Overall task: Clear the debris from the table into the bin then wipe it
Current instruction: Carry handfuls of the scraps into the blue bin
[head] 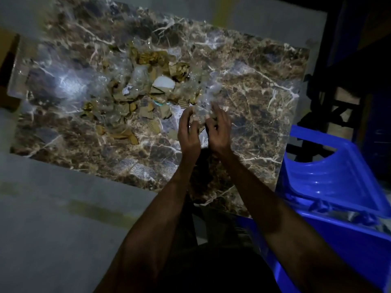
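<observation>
A brown marble-patterned table carries a heap of debris: torn cardboard pieces, crumpled clear plastic film and a white scrap. My left hand and my right hand are raised side by side over the table's near right part. Between them they hold a crumpled wad of clear plastic, fingers curled around its lower part. The plastic rises above my fingertips and looks blurred. A blue plastic bin stands at the table's right near corner, just right of my right forearm.
Grey floor lies to the left and front of the table. A brown box edge shows at the far left. Dark furniture frames and a blue upright object stand behind the bin on the right.
</observation>
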A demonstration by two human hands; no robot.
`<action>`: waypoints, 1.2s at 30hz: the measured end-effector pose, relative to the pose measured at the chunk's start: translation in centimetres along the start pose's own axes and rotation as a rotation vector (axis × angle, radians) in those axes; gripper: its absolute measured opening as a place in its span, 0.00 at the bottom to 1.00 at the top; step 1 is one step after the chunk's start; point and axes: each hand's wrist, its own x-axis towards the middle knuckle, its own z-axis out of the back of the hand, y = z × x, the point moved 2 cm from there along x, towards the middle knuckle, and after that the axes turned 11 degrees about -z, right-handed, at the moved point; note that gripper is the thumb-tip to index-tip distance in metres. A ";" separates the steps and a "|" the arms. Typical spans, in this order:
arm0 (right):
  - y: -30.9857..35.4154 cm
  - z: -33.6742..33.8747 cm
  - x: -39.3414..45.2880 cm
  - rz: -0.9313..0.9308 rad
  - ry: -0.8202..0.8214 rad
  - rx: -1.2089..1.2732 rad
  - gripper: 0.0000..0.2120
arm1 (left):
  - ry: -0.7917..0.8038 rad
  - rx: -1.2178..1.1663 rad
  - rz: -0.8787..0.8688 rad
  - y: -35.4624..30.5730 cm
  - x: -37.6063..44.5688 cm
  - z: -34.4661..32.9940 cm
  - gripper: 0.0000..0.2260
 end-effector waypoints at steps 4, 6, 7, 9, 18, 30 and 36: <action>0.5 -1.1 -1.5 -0.050 0.037 0.107 0.20 | -0.039 -0.068 0.045 -0.8 -0.2 -1.1 0.18; 0.6 -1.5 -2.7 -0.132 0.076 0.255 0.19 | -0.037 -0.007 0.045 -1.4 -0.7 -1.4 0.18; 0.8 -1.6 -3.2 -0.169 0.087 0.331 0.18 | -0.053 -0.025 0.057 -1.8 -1.1 -1.4 0.18; 1.2 -1.7 -4.2 -0.228 0.080 0.429 0.16 | -0.100 -0.149 0.137 -1.3 -1.7 -0.9 0.19; 5.5 -0.7 -8.0 -0.366 0.053 0.508 0.07 | -0.283 -0.278 0.224 -4.3 -4.4 2.1 0.04; 11.3 -1.0 -11.7 -0.192 -0.011 0.534 0.13 | -0.078 -0.369 0.262 -8.4 -5.1 6.3 0.09; 13.2 -2.2 -14.0 -0.207 -0.165 0.562 0.05 | -0.073 -0.388 0.200 -10.6 -5.4 8.9 0.04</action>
